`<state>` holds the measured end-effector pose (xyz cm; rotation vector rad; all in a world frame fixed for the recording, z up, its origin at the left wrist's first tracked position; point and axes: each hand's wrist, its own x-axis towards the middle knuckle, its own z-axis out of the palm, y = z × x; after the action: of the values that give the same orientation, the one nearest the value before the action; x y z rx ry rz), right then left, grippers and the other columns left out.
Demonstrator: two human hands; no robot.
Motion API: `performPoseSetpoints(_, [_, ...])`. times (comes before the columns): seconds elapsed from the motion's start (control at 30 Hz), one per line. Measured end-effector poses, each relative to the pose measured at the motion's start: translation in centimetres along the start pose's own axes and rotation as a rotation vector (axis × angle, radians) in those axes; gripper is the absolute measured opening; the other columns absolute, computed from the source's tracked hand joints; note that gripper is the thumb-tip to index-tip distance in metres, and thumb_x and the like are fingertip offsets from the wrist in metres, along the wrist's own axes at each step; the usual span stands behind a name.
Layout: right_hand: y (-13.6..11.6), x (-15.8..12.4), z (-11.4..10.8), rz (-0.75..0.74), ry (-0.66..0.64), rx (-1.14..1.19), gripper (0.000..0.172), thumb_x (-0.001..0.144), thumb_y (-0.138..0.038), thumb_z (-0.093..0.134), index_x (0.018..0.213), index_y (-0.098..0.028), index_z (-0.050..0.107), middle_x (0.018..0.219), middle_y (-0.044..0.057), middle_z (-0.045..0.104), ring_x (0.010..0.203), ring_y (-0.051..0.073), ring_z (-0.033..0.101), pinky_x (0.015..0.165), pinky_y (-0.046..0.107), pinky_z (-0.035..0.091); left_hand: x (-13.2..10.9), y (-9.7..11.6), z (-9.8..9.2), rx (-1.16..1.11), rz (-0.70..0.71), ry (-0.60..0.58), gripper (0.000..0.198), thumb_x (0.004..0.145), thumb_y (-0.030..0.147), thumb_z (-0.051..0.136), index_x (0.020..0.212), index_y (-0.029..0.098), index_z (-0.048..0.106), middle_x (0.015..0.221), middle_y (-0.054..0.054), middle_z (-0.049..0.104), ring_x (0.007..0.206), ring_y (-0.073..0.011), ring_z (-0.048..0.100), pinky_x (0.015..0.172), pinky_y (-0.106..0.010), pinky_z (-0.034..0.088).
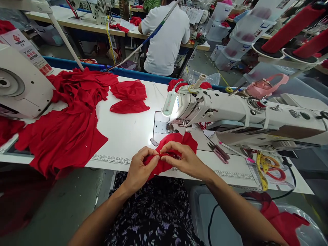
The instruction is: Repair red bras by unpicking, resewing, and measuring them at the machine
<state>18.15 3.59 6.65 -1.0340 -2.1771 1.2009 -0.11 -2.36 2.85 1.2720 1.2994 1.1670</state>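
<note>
White sewing table (128, 135), ruler strip (110, 159) along near edge. Left hand (139, 167) and right hand (188, 159) meet there, wrists angled inward; both grips pinched on red fabric piece (162, 166). Sewing machine (220, 102) close at far right; white tabletop runs left to red fabric pile (74, 126).

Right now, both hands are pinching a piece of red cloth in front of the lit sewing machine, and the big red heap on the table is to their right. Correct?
Not quite: in the head view the big red heap on the table is to the left of both hands, not the right.
</note>
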Motion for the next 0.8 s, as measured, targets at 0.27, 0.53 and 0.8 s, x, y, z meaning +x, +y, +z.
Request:
performPoseSetpoints(0.27, [0.5,0.2,-0.9,-0.099,-0.003,-0.111,0.025,0.091,-0.026,0.066,0.116,-0.024,0.063,0.109,0.005,0.068,0.104,0.020,0.062,0.088,0.039,0.052,0.8,-0.2,0.5,0.036,0.006,-0.005,0.014,0.091,0.028,0.057,0.082,0.020,0.064,0.082,-0.001,0.063,0.075,-0.0134,0.058,0.070,-0.024,0.047])
performPoseSetpoints(0.53, [0.6,0.2,-0.9,-0.192,0.038,-0.168,0.008,0.094,-0.021,0.061,0.101,-0.023,0.065,0.092,0.001,0.069,0.089,0.016,0.060,0.087,0.038,0.044,0.7,-0.1,1.0,0.079,0.035,0.014,0.012,0.092,0.024,0.057,0.083,0.020,0.064,0.081,0.001,0.062,0.074,-0.0124,0.057,0.069,-0.024,0.045])
performPoseSetpoints(0.8, [0.7,0.0,-0.4,-0.240,0.068,-0.128,0.007,0.094,-0.017,0.058,0.093,-0.021,0.062,0.089,0.000,0.068,0.085,0.015,0.059,0.087,0.038,0.043,-0.2,-0.1,1.3,0.121,0.067,0.058,0.010,0.092,0.022,0.058,0.086,0.020,0.066,0.083,0.001,0.061,0.076,-0.0120,0.057,0.070,-0.023,0.045])
